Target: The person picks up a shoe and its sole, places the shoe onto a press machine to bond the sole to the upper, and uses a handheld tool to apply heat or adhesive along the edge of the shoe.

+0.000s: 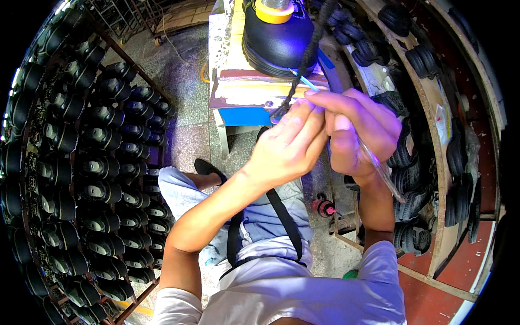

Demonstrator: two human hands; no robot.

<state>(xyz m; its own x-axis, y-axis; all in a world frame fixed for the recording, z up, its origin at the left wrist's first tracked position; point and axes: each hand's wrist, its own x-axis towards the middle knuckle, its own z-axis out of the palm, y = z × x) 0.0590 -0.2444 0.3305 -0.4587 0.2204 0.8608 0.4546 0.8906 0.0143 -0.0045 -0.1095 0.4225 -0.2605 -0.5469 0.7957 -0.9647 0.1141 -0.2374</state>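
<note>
So the right hand [365,127] has its grip closed around a slim, shiny stick [378,164], slanting up-left, pale-blue end by the black shoe's [277,46] toe. That shoe's smooth and round-nosed, toe facing the wearer, on a streaky, smeared surface [233,89]. Left hand [287,146] has its fingers bunched alongside; can't tell what they're gripping. Fingers hide the stick's middle, a fuzzy braided black cord [310,51] crosses the shoe, whose heel's cut off up top.
</note>
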